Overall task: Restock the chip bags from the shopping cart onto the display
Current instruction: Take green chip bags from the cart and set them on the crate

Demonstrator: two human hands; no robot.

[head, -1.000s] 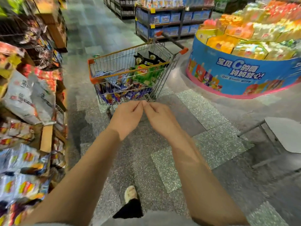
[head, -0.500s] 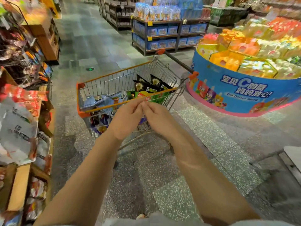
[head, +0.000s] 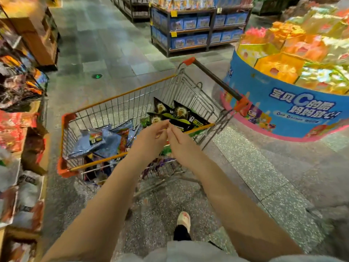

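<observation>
A wire shopping cart with orange trim stands on the floor just ahead of me. It holds black chip bags at its right end and silvery blue bags at its left, with green and purple packs underneath. My left hand and my right hand hover together over the cart's near rim, fingertips touching each other, fingers drawn in. I see no bag in either hand. The snack display with red and white bags runs along my left.
A round blue promotional stand stacked with yellow and orange boxes sits right of the cart, close to its handle. A dark shelf rack with blue boxes stands behind. My foot is on the speckled floor.
I have come closer to the cart, which now fills the middle of the view. My hands stay pressed together and now reach over the cart's near rim.
</observation>
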